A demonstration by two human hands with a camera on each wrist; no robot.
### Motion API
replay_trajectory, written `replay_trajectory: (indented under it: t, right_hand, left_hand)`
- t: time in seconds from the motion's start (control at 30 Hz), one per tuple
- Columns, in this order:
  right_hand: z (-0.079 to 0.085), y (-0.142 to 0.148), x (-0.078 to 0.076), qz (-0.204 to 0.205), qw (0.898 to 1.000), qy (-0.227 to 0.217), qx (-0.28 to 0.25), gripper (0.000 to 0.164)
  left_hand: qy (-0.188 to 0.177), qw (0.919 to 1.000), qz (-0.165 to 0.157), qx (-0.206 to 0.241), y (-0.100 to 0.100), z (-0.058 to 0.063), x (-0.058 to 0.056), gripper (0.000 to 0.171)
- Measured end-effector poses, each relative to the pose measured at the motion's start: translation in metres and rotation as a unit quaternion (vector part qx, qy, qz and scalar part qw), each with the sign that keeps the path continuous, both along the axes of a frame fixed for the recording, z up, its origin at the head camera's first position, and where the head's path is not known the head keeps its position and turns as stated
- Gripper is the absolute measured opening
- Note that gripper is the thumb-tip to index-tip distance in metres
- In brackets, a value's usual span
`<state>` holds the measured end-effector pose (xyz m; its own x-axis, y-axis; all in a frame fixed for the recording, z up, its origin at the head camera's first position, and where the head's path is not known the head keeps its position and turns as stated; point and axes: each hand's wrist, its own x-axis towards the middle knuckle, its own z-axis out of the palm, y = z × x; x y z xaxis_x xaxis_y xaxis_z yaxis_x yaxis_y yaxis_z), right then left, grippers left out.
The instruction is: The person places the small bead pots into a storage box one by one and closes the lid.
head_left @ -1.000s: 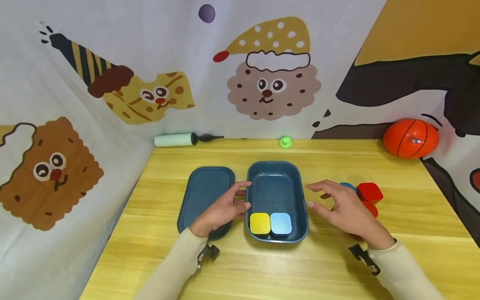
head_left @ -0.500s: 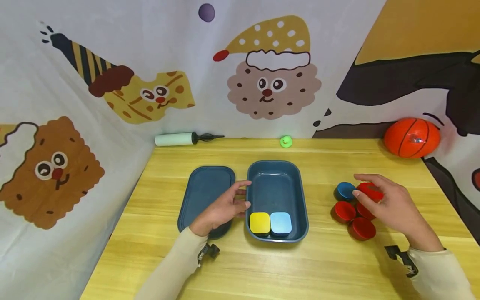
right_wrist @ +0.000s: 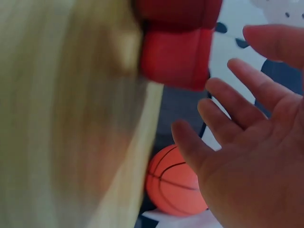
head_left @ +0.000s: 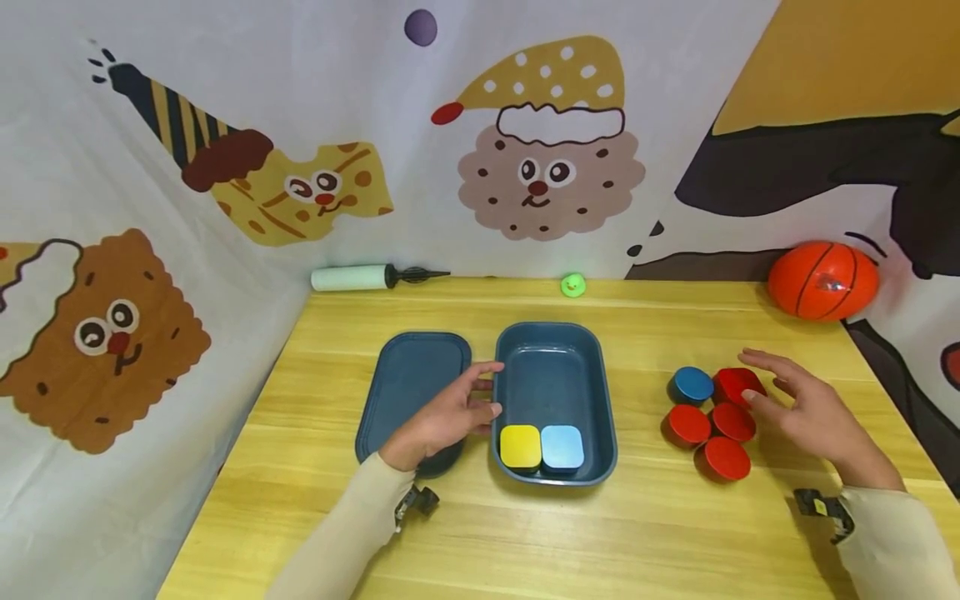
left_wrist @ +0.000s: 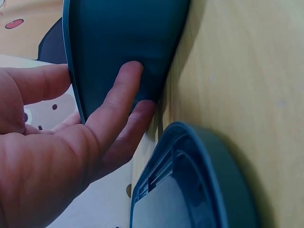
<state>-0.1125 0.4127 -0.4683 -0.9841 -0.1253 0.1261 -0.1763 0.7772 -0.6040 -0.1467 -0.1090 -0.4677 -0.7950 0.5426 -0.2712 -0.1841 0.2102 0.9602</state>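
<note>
My left hand (head_left: 453, 410) rests against the left side of a dark blue, open box (head_left: 551, 379). In the left wrist view, extended fingers (left_wrist: 111, 111) touch the box's outer wall. Inside the box, at its near end, a yellow square block (head_left: 521, 447) sits beside a light blue one (head_left: 562, 448). My right hand (head_left: 813, 415) hovers at the right of a red square block (head_left: 738, 385), fingers spread and holding nothing; whether a fingertip touches it I cannot tell. Around that block stand a blue round block (head_left: 691, 385) and three red rounded blocks (head_left: 687, 425).
A dark blue lid (head_left: 412, 387) lies left of the box, partly under my left hand. Along the back edge are a pale green hand pump (head_left: 352, 277), a small green rubber duck (head_left: 573, 285) and an orange toy basketball (head_left: 823, 281). A printed cloth hangs behind.
My right hand has moved right, from beside the box across to the far side of the red blocks, uncovering them. The left hand and the box stay where they were.
</note>
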Motion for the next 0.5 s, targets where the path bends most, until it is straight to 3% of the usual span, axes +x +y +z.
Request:
replay_trajectory:
  t: [0.27, 0.5]
  right_hand:
    - [-0.016, 0.015, 0.001, 0.065, 0.998, -0.022, -0.015, 0.059]
    - [-0.020, 0.019, -0.001, 0.053, 0.998, -0.032, -0.001, 0.058]
  left_hand:
    - [-0.005, 0.9999, -0.006, 0.011, -0.001, 0.000, 0.000, 0.068]
    - [-0.007, 0.9999, -0.004, 0.010, -0.002, 0.001, 0.000, 0.067]
